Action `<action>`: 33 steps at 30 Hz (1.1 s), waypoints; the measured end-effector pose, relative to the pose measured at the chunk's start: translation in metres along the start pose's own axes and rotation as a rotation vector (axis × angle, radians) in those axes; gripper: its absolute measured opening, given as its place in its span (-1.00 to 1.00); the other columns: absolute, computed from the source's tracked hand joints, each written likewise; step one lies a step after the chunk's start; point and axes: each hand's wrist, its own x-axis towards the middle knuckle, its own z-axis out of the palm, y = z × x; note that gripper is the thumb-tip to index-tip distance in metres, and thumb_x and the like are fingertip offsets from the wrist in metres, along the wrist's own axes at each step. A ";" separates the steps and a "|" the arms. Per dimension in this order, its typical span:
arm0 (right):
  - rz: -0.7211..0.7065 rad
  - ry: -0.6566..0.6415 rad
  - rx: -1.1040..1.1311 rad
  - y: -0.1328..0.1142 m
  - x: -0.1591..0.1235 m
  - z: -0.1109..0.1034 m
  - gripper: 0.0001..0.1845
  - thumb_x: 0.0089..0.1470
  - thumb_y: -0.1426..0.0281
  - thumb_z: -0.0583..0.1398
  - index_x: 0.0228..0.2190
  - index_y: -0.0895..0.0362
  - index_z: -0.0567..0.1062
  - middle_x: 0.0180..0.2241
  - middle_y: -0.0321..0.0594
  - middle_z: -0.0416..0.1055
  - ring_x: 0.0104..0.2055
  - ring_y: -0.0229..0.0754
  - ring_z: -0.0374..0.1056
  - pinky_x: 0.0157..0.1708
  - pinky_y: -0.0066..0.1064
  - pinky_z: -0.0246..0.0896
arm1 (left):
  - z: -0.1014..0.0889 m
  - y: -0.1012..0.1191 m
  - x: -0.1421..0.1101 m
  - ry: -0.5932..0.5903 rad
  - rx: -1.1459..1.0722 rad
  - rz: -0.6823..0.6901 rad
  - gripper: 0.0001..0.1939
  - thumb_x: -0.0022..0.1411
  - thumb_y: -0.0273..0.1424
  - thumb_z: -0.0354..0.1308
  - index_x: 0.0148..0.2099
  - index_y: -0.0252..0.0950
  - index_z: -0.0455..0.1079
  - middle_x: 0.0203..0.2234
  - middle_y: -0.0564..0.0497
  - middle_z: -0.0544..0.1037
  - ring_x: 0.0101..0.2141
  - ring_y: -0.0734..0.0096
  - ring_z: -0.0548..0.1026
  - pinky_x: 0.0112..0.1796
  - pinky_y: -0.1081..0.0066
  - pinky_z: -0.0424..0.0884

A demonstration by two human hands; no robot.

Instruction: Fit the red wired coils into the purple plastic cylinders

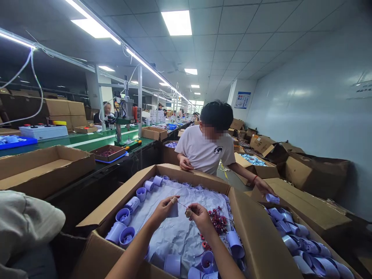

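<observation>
My left hand point(163, 210) pinches a small lavender plastic cup point(173, 209) over an open cardboard box point(122, 193). My right hand point(199, 215) pinches the far end of a thin wire point(182, 204) that runs between the two hands, its fingertips wrapped in tape. Both hands hover above a pale plastic sheet point(177, 232) lining the box. A bundle of small red wired parts point(217, 223) lies just right of my right hand. Lavender cups point(124, 217) line the box edges.
A person in a white T-shirt point(205, 149) stands across the box, one hand reaching a lavender cup point(272, 198) at a second box point(305, 248) of cups on the right. A green conveyor bench point(87, 141) with a press machine point(125, 112) runs left. Cartons stand along the right wall.
</observation>
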 end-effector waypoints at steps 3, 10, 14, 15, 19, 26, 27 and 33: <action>0.030 -0.078 0.046 -0.005 -0.004 0.002 -0.47 -0.52 0.07 0.44 -0.53 0.12 0.44 -0.63 -0.33 0.40 -0.60 -0.30 0.25 -0.59 -0.44 0.11 | -0.001 0.000 0.000 -0.018 -0.094 -0.055 -0.17 -0.21 0.24 0.15 -0.08 -0.33 0.45 -0.40 0.00 0.47 -0.51 0.46 0.38 -0.47 0.43 0.31; 0.182 -0.384 0.292 -0.017 -0.017 0.000 -0.46 -0.41 0.07 0.42 -0.40 0.12 0.46 -0.51 -0.28 0.44 -0.57 -0.31 0.29 -0.51 -0.44 0.14 | 0.000 0.004 -0.005 -0.097 -0.154 -0.104 -0.27 -0.13 0.17 0.15 -0.08 -0.29 0.40 -0.35 0.00 0.49 -0.48 0.41 0.45 -0.43 0.40 0.36; 0.196 -0.394 0.336 -0.018 -0.017 -0.002 -0.49 -0.36 0.12 0.43 -0.35 0.11 0.48 -0.47 -0.26 0.45 -0.50 -0.28 0.34 -0.47 -0.42 0.17 | -0.001 0.003 -0.005 -0.089 -0.110 -0.083 -0.29 -0.08 0.17 0.11 -0.10 -0.32 0.40 -0.34 -0.01 0.48 -0.47 0.42 0.43 -0.44 0.41 0.35; 0.196 -0.378 0.330 -0.018 -0.017 -0.002 -0.52 -0.34 0.14 0.43 -0.36 0.11 0.49 -0.47 -0.26 0.45 -0.50 -0.28 0.34 -0.46 -0.42 0.18 | -0.002 0.002 -0.005 -0.094 -0.112 -0.085 -0.30 -0.08 0.18 0.11 -0.11 -0.32 0.40 -0.35 0.00 0.47 -0.47 0.42 0.43 -0.45 0.42 0.34; 0.175 -0.274 0.311 -0.020 -0.015 0.001 -0.60 -0.32 0.19 0.43 -0.42 0.11 0.49 -0.49 -0.27 0.45 -0.52 -0.31 0.32 -0.47 -0.44 0.16 | -0.002 -0.003 -0.003 -0.120 -0.110 -0.107 -0.32 -0.02 0.12 0.11 -0.02 -0.29 0.30 -0.48 0.10 0.40 -0.51 0.48 0.38 -0.48 0.47 0.29; 0.096 -0.109 0.343 -0.024 -0.012 0.001 -0.58 -0.39 0.17 0.44 -0.48 0.10 0.47 -0.54 -0.33 0.42 -0.57 -0.36 0.22 -0.52 -0.48 0.10 | 0.000 -0.013 -0.005 -0.003 0.192 0.056 -0.19 -0.13 -0.36 0.30 0.15 -0.20 0.02 -0.28 0.04 0.42 -0.40 0.43 0.43 -0.34 0.37 0.39; 0.081 -0.103 0.332 -0.025 -0.013 0.001 -0.59 -0.37 0.16 0.43 -0.47 0.10 0.47 -0.54 -0.33 0.42 -0.58 -0.37 0.20 -0.52 -0.48 0.10 | 0.001 -0.013 -0.005 0.035 0.283 0.142 -0.21 -0.16 -0.44 0.29 0.14 -0.17 0.07 -0.19 0.01 0.42 -0.32 0.37 0.45 -0.24 0.32 0.39; -0.061 -0.122 0.052 -0.035 -0.019 -0.006 -0.65 -0.22 0.13 0.36 -0.44 0.11 0.48 -0.53 -0.32 0.39 -0.54 -0.32 0.23 -0.47 -0.42 0.14 | 0.000 -0.012 -0.006 0.086 0.481 0.347 -0.23 -0.18 -0.59 0.24 0.11 -0.16 0.14 -0.10 -0.04 0.46 -0.09 0.22 0.42 -0.01 0.21 0.30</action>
